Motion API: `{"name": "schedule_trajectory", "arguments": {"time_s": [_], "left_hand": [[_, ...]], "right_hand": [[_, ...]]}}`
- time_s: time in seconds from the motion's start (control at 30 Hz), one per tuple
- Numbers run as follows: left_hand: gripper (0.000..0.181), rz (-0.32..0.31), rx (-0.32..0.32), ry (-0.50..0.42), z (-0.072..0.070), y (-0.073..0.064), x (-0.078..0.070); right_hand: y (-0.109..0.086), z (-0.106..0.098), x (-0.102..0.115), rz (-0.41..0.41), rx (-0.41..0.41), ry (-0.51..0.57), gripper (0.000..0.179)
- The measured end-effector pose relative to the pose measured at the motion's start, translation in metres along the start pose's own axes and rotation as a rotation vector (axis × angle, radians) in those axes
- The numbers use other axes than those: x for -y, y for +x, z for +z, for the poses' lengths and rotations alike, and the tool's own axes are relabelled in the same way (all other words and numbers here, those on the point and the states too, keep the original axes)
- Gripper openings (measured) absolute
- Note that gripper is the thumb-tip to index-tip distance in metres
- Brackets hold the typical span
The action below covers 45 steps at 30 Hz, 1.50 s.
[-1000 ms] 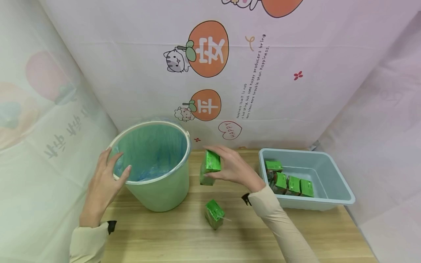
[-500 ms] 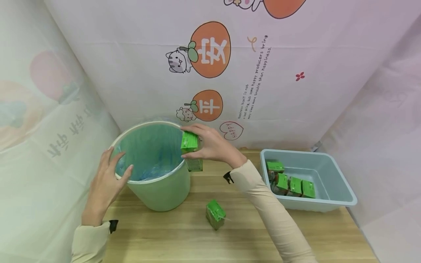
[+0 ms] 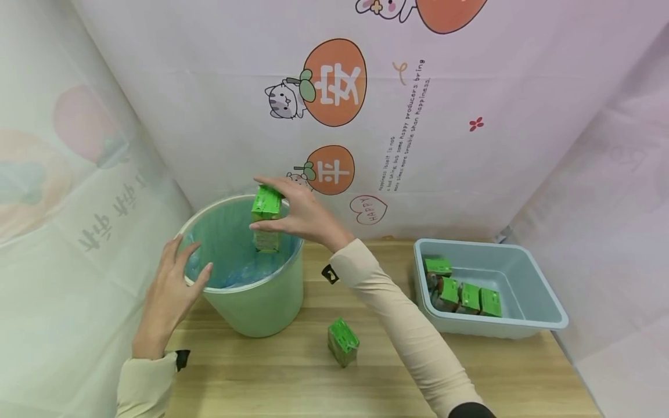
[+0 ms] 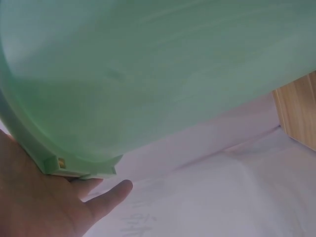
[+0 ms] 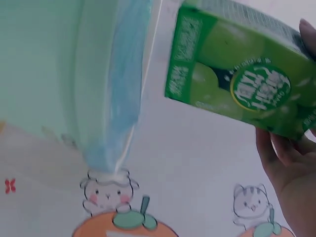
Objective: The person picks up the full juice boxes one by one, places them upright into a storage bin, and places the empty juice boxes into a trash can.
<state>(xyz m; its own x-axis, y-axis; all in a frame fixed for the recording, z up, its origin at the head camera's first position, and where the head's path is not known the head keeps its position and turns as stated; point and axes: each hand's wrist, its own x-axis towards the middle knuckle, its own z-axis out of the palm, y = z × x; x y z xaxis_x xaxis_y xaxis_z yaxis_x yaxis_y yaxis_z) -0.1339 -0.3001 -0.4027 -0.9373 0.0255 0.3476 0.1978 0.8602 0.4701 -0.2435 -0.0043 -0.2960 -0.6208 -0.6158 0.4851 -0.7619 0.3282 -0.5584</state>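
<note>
My right hand [image 3: 305, 216] grips a green juice box [image 3: 267, 223] between thumb and fingers, holding it upright over the mouth of the pale green bucket [image 3: 263, 313]. In the right wrist view the box's printed side [image 5: 232, 74] shows round fruit, and the fingers reach around its end. At the bucket's near left rim rests my left hand [image 3: 169, 290], its fingers and thumb spread over the edge. The left wrist view shows that palm [image 4: 39, 197] against the rim. A second juice box [image 3: 343, 342] stands on the table, right of the bucket.
To the right, a light blue plastic bin [image 3: 528, 290] holds several green-topped boxes [image 3: 468, 298] along its left and front sides. A bluish liner [image 5: 126, 74] covers the bucket's inside. Printed cloth walls [image 3: 434, 174] enclose the wooden table [image 3: 261, 377].
The right hand has carried the juice box left and upward in the head view, from beside the bucket to over its opening. The left hand has stayed at the rim.
</note>
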Motion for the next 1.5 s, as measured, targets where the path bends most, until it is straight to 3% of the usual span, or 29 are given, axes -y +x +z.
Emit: {"name": "schedule_trajectory", "arguments": {"time_s": [0.23, 0.8, 1.17, 1.5], "left_hand": [[0.064, 0.007, 0.003, 0.009, 0.002, -0.001, -0.002], [0.062, 0.011, -0.018, 0.009, 0.001, -0.004, -0.005], [0.061, 0.016, -0.018, 0.004, 0.001, -0.004, -0.003], [0.061, 0.024, -0.023, -0.015, 0.002, -0.004, -0.001]], "right_hand": [[0.000, 0.004, -0.002, 0.063, -0.017, 0.038, 0.107], [-0.041, -0.008, -0.028, 0.069, -0.016, 0.056, 0.093], [-0.101, 0.000, -0.048, 0.081, -0.006, 0.044, 0.093], [-0.173, 0.025, -0.062, 0.186, 0.083, 0.039, 0.092]]}}
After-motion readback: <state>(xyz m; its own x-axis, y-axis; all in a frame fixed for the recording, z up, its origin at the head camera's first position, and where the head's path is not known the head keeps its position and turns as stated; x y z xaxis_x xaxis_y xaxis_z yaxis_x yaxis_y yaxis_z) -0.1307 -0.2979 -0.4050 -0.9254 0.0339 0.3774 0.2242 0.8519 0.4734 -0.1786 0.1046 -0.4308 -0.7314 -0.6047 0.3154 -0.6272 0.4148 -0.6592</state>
